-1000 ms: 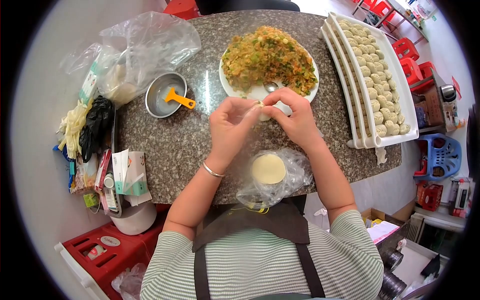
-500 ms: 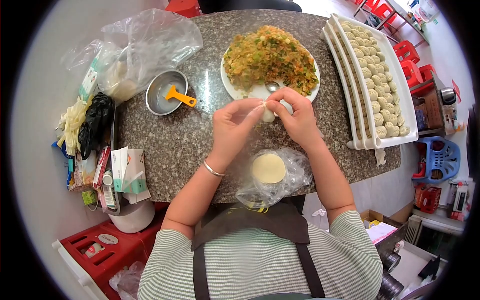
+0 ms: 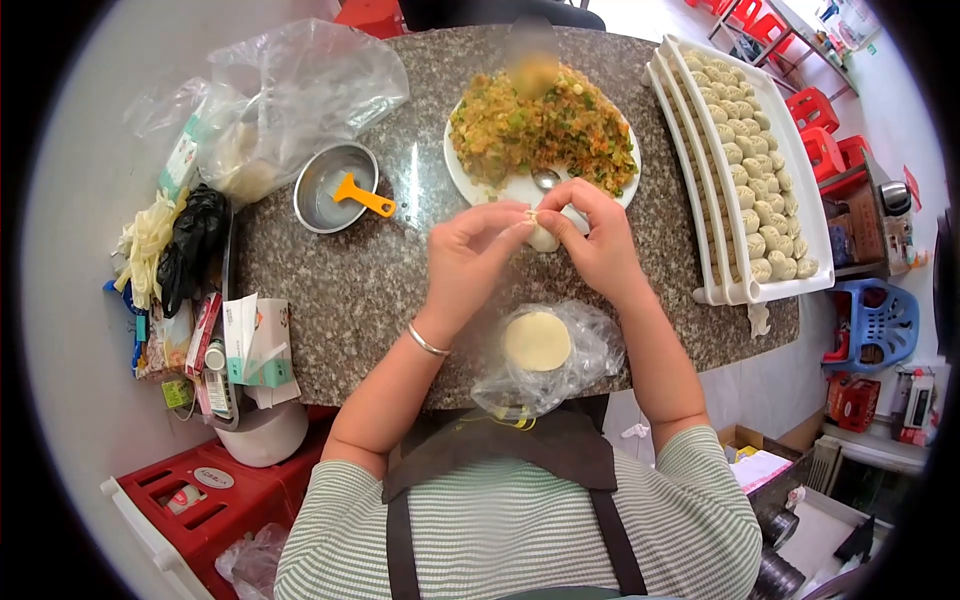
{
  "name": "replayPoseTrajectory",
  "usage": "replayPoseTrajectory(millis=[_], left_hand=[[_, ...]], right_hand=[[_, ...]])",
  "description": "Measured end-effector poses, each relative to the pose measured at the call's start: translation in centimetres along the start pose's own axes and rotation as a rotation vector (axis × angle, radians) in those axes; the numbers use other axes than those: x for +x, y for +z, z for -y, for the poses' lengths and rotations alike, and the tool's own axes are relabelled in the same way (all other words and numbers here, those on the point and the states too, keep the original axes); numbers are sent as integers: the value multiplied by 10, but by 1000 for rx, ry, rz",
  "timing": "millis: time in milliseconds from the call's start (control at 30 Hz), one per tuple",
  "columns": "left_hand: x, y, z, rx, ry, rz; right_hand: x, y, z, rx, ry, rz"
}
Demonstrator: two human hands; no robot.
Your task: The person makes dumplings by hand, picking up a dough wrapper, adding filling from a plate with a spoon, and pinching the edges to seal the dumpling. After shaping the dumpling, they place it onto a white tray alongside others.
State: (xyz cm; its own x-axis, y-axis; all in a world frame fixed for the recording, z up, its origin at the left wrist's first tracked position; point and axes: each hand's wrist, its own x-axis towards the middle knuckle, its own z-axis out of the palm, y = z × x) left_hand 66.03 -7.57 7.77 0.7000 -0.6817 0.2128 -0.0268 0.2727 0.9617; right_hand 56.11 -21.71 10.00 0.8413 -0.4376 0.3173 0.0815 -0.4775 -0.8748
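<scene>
Between my two hands is a small white dumpling (image 3: 543, 239), pinched at its upper edge just in front of the filling plate. My left hand (image 3: 478, 250) grips it from the left with thumb and fingertips. From the right, my right hand (image 3: 594, 236) closes thumb and forefinger on the same edge. A large white plate (image 3: 468, 188) beyond them carries a heap of chopped vegetable filling (image 3: 545, 130) and a metal spoon (image 3: 546, 178). Closer to my body, round dough wrappers (image 3: 537, 341) lie on a clear plastic bag (image 3: 590, 350).
Stacked white trays (image 3: 812, 240) of pleated dumplings (image 3: 765, 200) stand at the table's right side. On the left are a metal bowl (image 3: 312, 212) with an orange-handled scraper (image 3: 362, 194), a large clear bag (image 3: 300, 80) and a tissue box (image 3: 262, 340).
My fingers have shifted slightly along the dumpling's edge, and more of its white body shows below them. The view has moved a little; the wrappers, plate and trays stay in place.
</scene>
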Motion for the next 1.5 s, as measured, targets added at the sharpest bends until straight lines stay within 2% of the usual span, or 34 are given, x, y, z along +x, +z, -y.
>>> replayPoseTrajectory(millis=[33, 100, 133, 200, 267, 300, 400, 500, 600, 833, 900, 1000, 1033, 1100, 1200, 1333, 1400, 1500], left_hand=[[-3, 0, 1, 3, 14, 3], [-4, -2, 3, 279, -111, -66], [-4, -4, 8, 303, -134, -78], [-3, -5, 5, 226, -119, -50], [-3, -3, 1, 110, -208, -22], [-2, 1, -1, -5, -155, -34], [-2, -4, -2, -63, -225, 0], [-4, -2, -8, -54, -186, 29], [-5, -2, -3, 81, -52, 50], [-7, 4, 3, 10, -100, -26], [-6, 3, 1, 128, 38, 1], [-8, 3, 6, 279, 1, -27], [-8, 6, -1, 149, -32, -18], [-6, 3, 7, 224, 20, -42], [-3, 0, 16, 168, 74, -47], [-3, 3, 2, 45, -23, -8], [-3, 5, 0, -113, -154, -52], [-2, -1, 3, -83, -113, 11]], right_hand=[[0, 1, -1, -36, -38, -25], [-3, 1, -2, -119, -71, -17], [-2, 0, -3, -131, -120, -1], [-2, 2, 0, -186, -148, -38], [-1, 2, 4, -170, -150, -80], [-1, 3, 6, -154, -135, -104], [-2, 0, 0, -11, -42, -65], [-1, -6, 5, -10, 31, 13], [-1, -7, 6, -34, -43, 40], [-3, 2, 4, -33, 14, 13], [-2, 3, 0, -94, -97, -32], [-4, 3, -2, -142, -78, -15], [-4, 4, -4, -132, -85, -16], [-5, 8, -8, -85, -67, -40], [-1, 5, 1, -49, -127, 11], [-3, 4, -9, -79, -90, 3], [-3, 4, -9, 24, 8, -41], [-2, 1, -6, 40, 28, -17]])
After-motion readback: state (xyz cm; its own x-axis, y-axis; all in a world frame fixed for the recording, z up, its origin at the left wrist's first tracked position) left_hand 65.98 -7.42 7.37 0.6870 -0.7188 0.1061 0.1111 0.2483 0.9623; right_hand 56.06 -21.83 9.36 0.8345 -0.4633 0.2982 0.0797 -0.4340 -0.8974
